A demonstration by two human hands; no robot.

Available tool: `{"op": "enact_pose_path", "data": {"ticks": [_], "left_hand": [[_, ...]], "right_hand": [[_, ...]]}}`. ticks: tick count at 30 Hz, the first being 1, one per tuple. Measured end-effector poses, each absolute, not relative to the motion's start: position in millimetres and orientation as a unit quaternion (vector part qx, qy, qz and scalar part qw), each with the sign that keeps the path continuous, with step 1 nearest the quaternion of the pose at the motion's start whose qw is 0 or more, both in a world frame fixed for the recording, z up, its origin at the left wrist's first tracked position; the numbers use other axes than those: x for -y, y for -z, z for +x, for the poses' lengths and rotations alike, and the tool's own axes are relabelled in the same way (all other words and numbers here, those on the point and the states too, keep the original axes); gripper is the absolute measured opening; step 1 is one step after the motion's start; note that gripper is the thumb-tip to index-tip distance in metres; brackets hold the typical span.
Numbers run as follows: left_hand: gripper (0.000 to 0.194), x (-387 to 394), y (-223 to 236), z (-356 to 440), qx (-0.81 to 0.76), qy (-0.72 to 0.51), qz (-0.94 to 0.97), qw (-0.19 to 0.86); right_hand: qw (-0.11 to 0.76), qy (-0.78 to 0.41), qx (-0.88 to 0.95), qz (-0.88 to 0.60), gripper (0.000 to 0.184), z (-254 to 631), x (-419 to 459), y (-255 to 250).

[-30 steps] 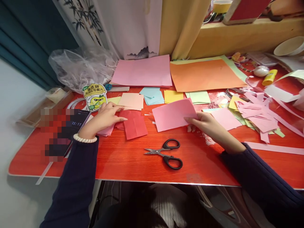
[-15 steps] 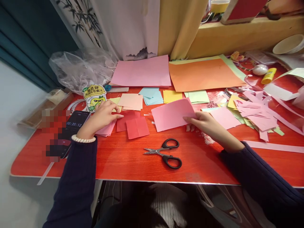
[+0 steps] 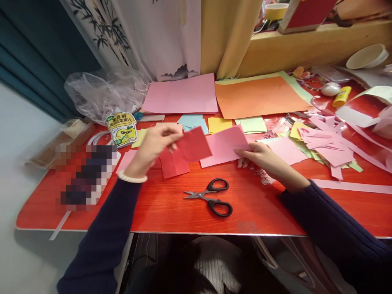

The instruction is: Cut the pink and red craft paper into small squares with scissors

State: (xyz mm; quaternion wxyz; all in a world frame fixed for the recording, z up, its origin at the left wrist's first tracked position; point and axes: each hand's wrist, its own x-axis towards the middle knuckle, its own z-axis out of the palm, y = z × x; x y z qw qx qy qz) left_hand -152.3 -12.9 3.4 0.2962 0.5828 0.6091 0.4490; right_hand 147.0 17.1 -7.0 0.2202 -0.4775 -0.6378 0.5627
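Observation:
My left hand [image 3: 156, 147] pinches a small red paper square [image 3: 195, 145] by its left side, raised over the table. The square's right edge overlaps the left part of a pink paper sheet [image 3: 228, 145]. My right hand [image 3: 257, 157] grips that pink sheet at its right end, thumb on top. Beneath the left hand another red paper piece [image 3: 174, 165], with a crease down it, lies on the table. In front of both hands rest black-handled scissors [image 3: 208, 197], blades parted and pointing left.
Along the back lie large pink sheets [image 3: 180, 94] and orange sheets [image 3: 263, 96]. Small blue [image 3: 193, 123], yellow [image 3: 219, 125] and green papers [image 3: 251, 125] sit before them. Pink scraps [image 3: 330, 143] pile at right near a glue stick [image 3: 341, 96]. A yellow-green pouch [image 3: 123, 130] stands at left.
My left hand has picked up a red square from the table and moved it right, up to the pink sheet. My right hand still holds the pink sheet in about the same place.

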Motion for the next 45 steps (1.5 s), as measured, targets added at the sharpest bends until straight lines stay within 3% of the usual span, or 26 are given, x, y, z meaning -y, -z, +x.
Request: {"op": "enact_pose_path", "data": {"ticks": [3,6,9,14,19,24,27,30,34,38,40,45], "left_hand": [[0.012,8,-7,-107,-0.6,-0.333,0.614,0.39],[0.012,13,-30,-100,-0.637,-0.268,0.654,0.309],[0.031,21,-43,-128,-0.647,-0.177,0.71,0.214],[0.044,27,-17,-176,-0.633,-0.03,0.75,0.187],[0.028,33,-30,-171,-0.596,-0.001,0.777,0.203],[0.03,33,-46,-184,-0.612,-0.059,0.751,0.242],[0.032,27,-27,-196,-0.623,-0.092,0.752,0.196],[0.033,23,-12,-182,-0.676,-0.232,0.686,0.134],[0.041,21,-10,-133,-0.612,-0.413,0.622,0.261],[0.029,19,-6,-100,-0.559,-0.462,0.594,0.349],[0.02,21,-1,-96,-0.563,-0.47,0.587,0.344],[0.021,31,6,-94,-0.58,-0.456,0.589,0.33]], "right_hand": [[0.227,-0.605,0.59,-0.485,0.021,147,-17,4],[0.243,-0.643,0.547,-0.477,0.017,149,-18,4],[0.27,-0.683,0.497,-0.462,0.016,154,-22,10],[0.29,-0.713,0.454,-0.449,0.017,158,-29,15],[0.292,-0.732,0.427,-0.445,0.02,159,-29,13],[0.275,-0.727,0.435,-0.455,0.022,156,-27,8],[0.264,-0.718,0.446,-0.464,0.023,154,-26,4],[0.278,-0.706,0.451,-0.469,0.025,150,-23,1],[0.36,-0.679,0.477,-0.427,0.022,145,-18,1],[0.413,-0.61,0.559,-0.381,0.018,144,-15,5],[0.413,-0.577,0.601,-0.369,0.02,145,-14,7],[0.386,-0.539,0.65,-0.37,0.029,145,-13,14]]}}
